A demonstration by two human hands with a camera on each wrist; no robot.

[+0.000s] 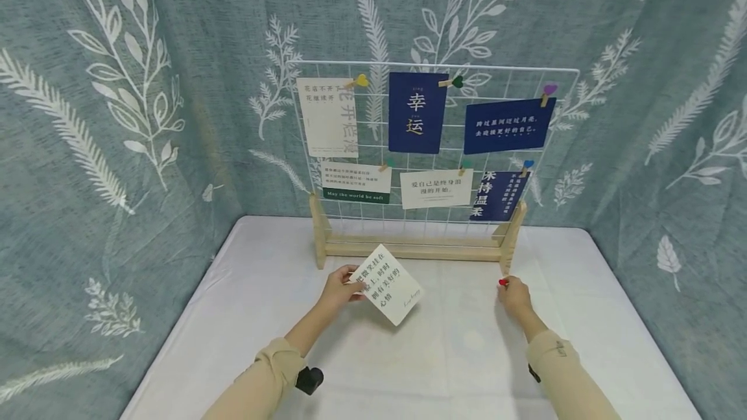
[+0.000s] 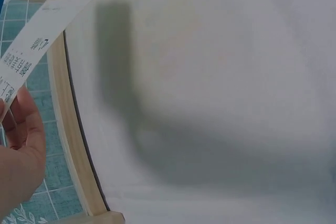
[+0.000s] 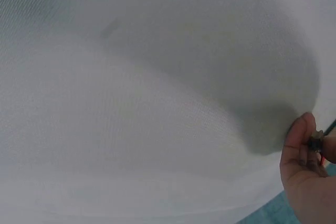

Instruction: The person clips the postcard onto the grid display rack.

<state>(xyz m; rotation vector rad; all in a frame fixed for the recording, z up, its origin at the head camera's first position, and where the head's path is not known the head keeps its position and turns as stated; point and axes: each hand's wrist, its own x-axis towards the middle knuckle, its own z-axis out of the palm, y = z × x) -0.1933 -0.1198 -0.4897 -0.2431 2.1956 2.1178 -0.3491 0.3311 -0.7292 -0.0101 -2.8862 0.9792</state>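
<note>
My left hand (image 1: 340,290) pinches a white card (image 1: 390,287) with dark printed characters by its left corner, and the card is tilted above the white table. In the left wrist view, fingers and thumb of the left hand (image 2: 23,140) show at the card's (image 2: 34,45) lower end. Further right, near the rack's right foot, my right hand (image 1: 516,298) pinches a small clothespin with a red top (image 1: 503,282). Most of that clothespin is hidden by the fingers; the right wrist view shows its metal spring (image 3: 315,144) between the right hand's (image 3: 302,166) fingertips and thumb.
Behind the hands stands a white wire grid (image 1: 373,128) on a wooden base (image 1: 408,251). Several cards, such as a dark blue one (image 1: 417,135), hang on it from heart-topped clothespins, one yellow (image 1: 362,80). Patterned curtains (image 1: 192,115) enclose the white table (image 1: 449,355).
</note>
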